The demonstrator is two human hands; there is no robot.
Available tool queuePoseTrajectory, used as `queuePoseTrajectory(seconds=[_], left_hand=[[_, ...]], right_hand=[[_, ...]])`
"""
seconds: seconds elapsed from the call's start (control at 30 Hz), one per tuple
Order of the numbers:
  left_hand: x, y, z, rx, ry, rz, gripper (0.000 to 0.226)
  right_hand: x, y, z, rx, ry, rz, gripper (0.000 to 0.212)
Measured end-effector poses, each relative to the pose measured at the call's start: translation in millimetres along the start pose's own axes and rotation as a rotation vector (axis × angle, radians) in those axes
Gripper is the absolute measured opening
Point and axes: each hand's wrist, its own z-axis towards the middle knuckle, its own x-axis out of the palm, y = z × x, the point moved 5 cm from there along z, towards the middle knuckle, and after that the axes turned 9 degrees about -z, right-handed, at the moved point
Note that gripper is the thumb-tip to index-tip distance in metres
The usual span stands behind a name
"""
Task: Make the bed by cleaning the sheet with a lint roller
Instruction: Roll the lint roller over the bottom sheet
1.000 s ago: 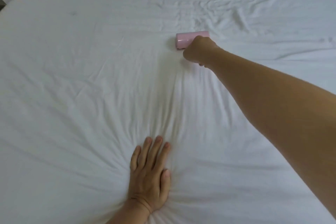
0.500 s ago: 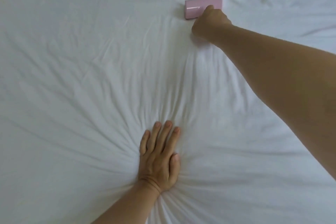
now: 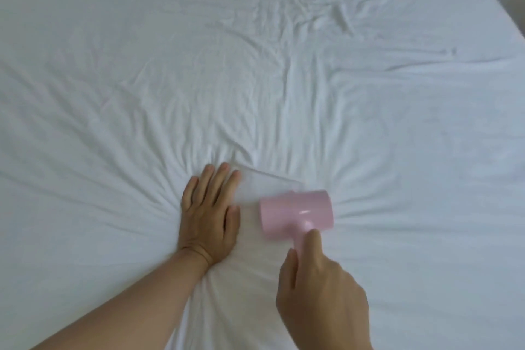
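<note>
Left hand (image 3: 208, 216) flat, fingers straight, pressing wrinkled white cotton sheet (image 3: 113, 94). Right hand (image 3: 321, 290) grips glossy pink cylindrical lint roller (image 3: 295, 212) by handle.

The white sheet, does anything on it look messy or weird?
Nothing is broken or spilled. The white cotton sheet is crumpled near its far edge, and creases fan out from the flat left hand. The right hand holds the pink plastic lint roller.

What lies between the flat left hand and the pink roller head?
In the head view, only a smooth strip of white sheet separates the left hand from the lint roller, which the right hand grips by its handle.
</note>
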Motion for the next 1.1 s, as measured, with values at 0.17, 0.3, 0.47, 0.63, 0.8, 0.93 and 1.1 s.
queuePoseTrajectory(seconds=[0.17,0.3,0.47,0.63,0.8,0.93,1.1], left_hand=[[-5.4,-3.8,0.1,0.01,-0.036,-0.018,0.061],[-4.6,-0.7,-1.0,0.009,-0.057,-0.028,0.061],[-2.1,3.7,0.1,-0.006,-0.068,-0.033,0.064],[1.9,5.8,0.0,-0.025,-0.033,-0.037,0.064],[6.0,8.3,-0.5,-0.039,-0.014,-0.046,0.064],[11.0,12.1,-2.6,-0.053,-0.006,-0.053,0.063],[14.2,14.8,-3.1,-0.038,-0.003,-0.038,0.064]], right_hand=[[41.6,-38.5,-8.1,0.449,0.03,0.605,0.012],[27.2,-34.1,-11.6,0.404,-0.105,0.36,0.021],[-16.9,14.9,25.1,-0.173,-0.244,-0.119,0.02],[-66.6,90.9,180.0,-0.104,-0.251,-0.036,0.036],[-115.4,160.5,297.5,-0.167,-0.219,-0.013,0.046],[-127.9,195.7,340.5,-0.375,-0.091,-0.518,0.009],[-136.5,224.0,401.0,-0.36,-0.174,-0.432,0.018]])
